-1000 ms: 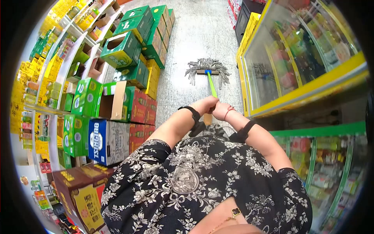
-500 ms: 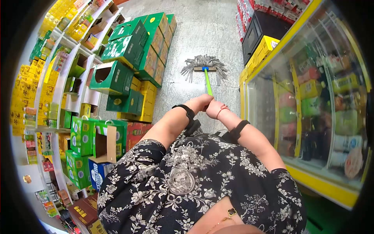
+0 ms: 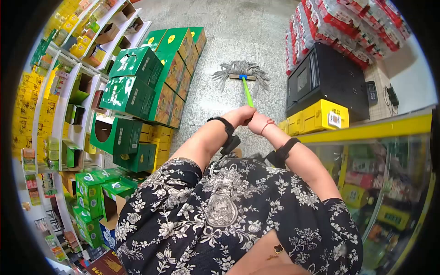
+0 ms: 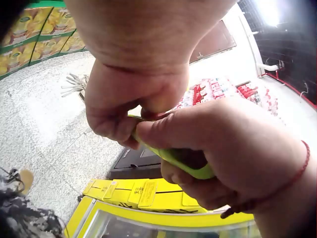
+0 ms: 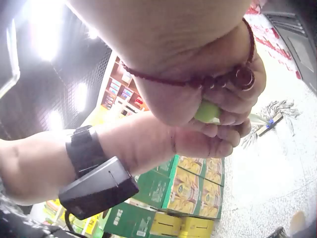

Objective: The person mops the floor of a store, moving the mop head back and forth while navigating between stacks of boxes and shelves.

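In the head view a mop with grey strands (image 3: 240,71) lies spread on the speckled floor, its green handle (image 3: 248,94) running back to both hands. My left hand (image 3: 240,115) grips the handle just in front of my right hand (image 3: 259,123), which holds the upper end and wears a red bracelet. In the left wrist view, the fingers of both hands curl round the green handle (image 4: 171,157). From the right wrist, the rounded handle end (image 5: 208,113) pokes out of my right hand (image 5: 225,94), with my left hand (image 5: 200,141) beside it.
Stacked green cartons (image 3: 172,64) and shelves line the left side. On the right are a black cabinet (image 3: 325,78), yellow boxes (image 3: 330,114), a yellow-framed glass cooler (image 3: 385,134) and red-and-white bottle packs (image 3: 337,23). Speckled floor (image 3: 220,27) runs between them.
The view has advanced along the aisle; the black cabinet and bottle packs on the right now show more fully. The mop has moved forward with the person, both hands still gripping its handle.
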Motion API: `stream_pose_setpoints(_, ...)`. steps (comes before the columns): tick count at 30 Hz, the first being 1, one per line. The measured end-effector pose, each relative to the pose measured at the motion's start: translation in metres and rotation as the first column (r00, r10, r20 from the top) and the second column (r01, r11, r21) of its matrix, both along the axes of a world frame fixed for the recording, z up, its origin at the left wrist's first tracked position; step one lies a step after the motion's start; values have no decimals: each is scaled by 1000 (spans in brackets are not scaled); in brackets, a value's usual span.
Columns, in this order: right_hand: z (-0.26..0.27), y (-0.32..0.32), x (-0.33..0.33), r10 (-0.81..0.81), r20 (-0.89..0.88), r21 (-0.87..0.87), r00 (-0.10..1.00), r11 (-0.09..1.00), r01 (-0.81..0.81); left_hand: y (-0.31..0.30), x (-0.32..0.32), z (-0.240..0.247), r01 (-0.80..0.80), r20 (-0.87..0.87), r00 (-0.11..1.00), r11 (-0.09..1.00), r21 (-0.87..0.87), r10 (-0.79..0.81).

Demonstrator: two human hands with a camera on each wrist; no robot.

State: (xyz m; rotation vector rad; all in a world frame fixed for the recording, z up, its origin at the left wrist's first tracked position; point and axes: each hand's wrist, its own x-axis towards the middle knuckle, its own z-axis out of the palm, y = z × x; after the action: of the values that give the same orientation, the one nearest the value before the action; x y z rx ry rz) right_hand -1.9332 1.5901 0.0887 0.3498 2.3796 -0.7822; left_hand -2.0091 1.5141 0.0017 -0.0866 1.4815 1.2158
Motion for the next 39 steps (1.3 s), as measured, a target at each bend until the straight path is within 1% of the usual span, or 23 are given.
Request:
stream_pose_setpoints(2,-1,21,-36,42,-53,-12,998,999,-43,24,-34,4,-68,-28,997,998,-11,68)
stream_pose_setpoints(3,-4,30,-45,23,-73,49,997,999,-19,32,-50,5,-15,-49,999,999,-42,12)
stream_pose_setpoints(6,-3,60,-98,54,-35,48,998,997,-52,62,-104,-15,-43,18,999,998,-51,44)
stream_pose_setpoints(8,4,83,-134,52,48,19,997,998,-53,86,-142,-15,8,51,999,998,-55,-5)
stream_pose_setpoints(9,-2,96,-154,61,47,25,997,998,-62,99,-161,-13,-2,49,999,999,-48,4)
stream_pose_setpoints(11,-23,125,-193,97,1,51,995,994,-97,125,-200,2,64,8,998,987,-145,-64)
stream_pose_setpoints(12,-40,143,-213,124,-73,76,990,990,-118,143,-225,-18,42,4,999,990,-136,-42)
stream_pose_setpoints(13,-40,159,-231,137,-69,76,988,988,-132,156,-243,-16,30,7,1000,990,-135,-29)
stream_pose_setpoints(15,-36,188,-280,110,-67,50,992,993,-107,181,-287,-4,20,37,999,994,-107,-17)
stream_pose_setpoints(16,-34,200,-302,143,-25,78,989,987,-141,195,-308,-7,25,22,1000,992,-125,-22)
stream_pose_setpoints(17,-35,211,-314,138,-12,67,990,988,-137,206,-322,-15,32,36,999,991,-133,-27)
stream_pose_setpoints(19,-29,237,-353,208,-23,83,978,975,-205,227,-362,-12,45,30,999,995,-94,-42)
stream_pose_setpoints(21,-32,260,-389,226,-16,76,974,972,-224,243,-392,-4,35,34,999,994,-104,-31)
stream_pose_setpoints(23,-26,280,-425,286,-59,62,956,957,-283,262,-428,-6,-12,51,999,997,-72,16)
stream_pose_setpoints(24,-24,288,-440,248,-35,118,968,963,-243,273,-448,-6,-13,48,999,998,-67,16)
stream_pose_setpoints(25,-24,299,-458,254,-32,123,967,961,-249,283,-466,-7,-1,46,999,997,-74,4)
stream_pose_setpoints(28,-28,327,-522,267,-36,76,963,962,-263,310,-526,-10,-4,33,999,995,-104,7)
stream_pose_setpoints(30,-26,345,-567,337,-13,94,941,938,-334,327,-568,-13,-18,20,1000,993,-119,20)
stream_pose_setpoints(34,-35,378,-659,362,8,107,932,927,-360,358,-661,-29,-25,19,999,995,-99,27)
stream_pose_setpoints(37,-38,411,-741,420,21,148,907,896,-419,386,-739,-24,-59,28,998,995,-77,62)
stream_pose_setpoints(39,-38,434,-779,417,6,126,909,901,-415,406,-771,-22,-83,55,995,993,-79,88)
